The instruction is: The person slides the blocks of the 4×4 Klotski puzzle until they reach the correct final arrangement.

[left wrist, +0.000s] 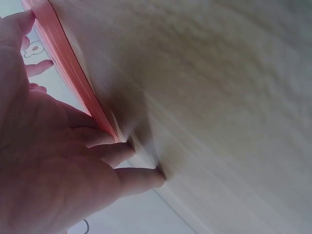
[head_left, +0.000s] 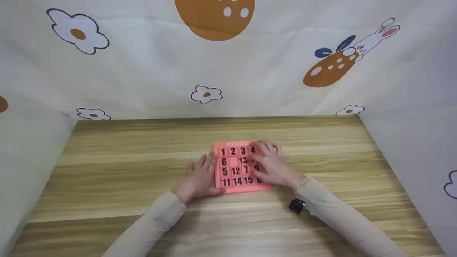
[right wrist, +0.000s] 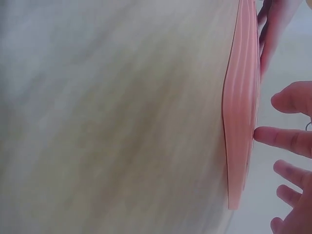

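A pink sliding number puzzle (head_left: 246, 190) lies flat on the table, its square tiles bearing black numbers. Beside the 6 in the second row is a gap, then the 13 tile (head_left: 242, 160). My left hand (head_left: 199, 179) rests along the puzzle's left edge, fingers extended, thumb at the lower left corner. In the left wrist view, some fingertips (left wrist: 158, 176) reach the table beside the pink edge (left wrist: 73, 73). My right hand (head_left: 273, 166) is over the right columns, partly covering tiles. One finger (right wrist: 278, 139) touches the puzzle's top in the right wrist view; the other fingers are spread.
The wood-grain table (head_left: 125, 160) extends around the puzzle. A pale cloth (head_left: 150, 71) printed with flowers and a rabbit encloses the back and sides. A small black device (head_left: 296, 206) sits at my right wrist.
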Action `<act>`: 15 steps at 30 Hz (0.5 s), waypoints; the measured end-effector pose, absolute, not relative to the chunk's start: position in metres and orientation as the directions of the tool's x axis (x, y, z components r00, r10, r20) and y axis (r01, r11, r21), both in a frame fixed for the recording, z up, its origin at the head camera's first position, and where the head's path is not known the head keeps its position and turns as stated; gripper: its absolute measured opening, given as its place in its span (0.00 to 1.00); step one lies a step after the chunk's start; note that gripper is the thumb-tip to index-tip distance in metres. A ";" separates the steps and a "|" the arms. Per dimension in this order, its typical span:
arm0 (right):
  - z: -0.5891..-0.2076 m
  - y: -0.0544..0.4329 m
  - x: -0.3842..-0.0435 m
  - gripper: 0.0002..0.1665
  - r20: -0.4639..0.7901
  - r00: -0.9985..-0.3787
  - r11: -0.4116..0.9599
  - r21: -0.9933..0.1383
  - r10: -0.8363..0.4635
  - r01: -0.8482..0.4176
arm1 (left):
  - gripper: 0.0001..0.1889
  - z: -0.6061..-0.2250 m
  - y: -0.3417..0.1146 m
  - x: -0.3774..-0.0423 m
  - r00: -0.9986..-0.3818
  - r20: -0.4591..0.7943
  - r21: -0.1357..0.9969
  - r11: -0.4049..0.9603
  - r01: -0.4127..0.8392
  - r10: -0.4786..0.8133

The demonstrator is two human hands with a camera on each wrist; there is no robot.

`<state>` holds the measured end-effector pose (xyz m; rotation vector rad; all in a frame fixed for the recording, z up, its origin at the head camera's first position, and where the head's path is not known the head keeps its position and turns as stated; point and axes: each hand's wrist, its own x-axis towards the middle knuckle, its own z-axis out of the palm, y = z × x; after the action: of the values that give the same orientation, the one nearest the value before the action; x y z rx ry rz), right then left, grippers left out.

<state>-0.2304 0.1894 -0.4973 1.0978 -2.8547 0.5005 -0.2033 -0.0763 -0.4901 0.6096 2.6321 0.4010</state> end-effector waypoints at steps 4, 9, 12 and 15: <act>-0.497 0.187 -0.229 0.27 0.083 -0.707 0.659 -0.299 -0.702 -0.690 | 0.58 -0.490 -0.076 -0.203 -0.822 -0.325 0.363 0.864 0.348 0.468; -0.497 0.191 -0.230 0.23 0.117 -0.666 0.591 -0.365 -0.737 -0.719 | 0.59 -0.490 -0.076 -0.204 -0.819 -0.337 0.363 0.867 0.341 0.464; -0.496 0.195 -0.233 0.13 0.172 -0.643 0.538 -0.413 -0.747 -0.735 | 0.59 -0.491 -0.076 -0.204 -0.816 -0.343 0.362 0.867 0.342 0.465; -0.494 0.197 -0.235 0.10 0.172 -0.653 0.548 -0.414 -0.737 -0.727 | 0.59 -0.491 -0.076 -0.205 -0.817 -0.342 0.364 0.867 0.341 0.465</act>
<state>-0.2353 0.1972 -0.4939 1.3167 -2.7835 0.7283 -0.2046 -0.0763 -0.4909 0.5928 2.6134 0.4010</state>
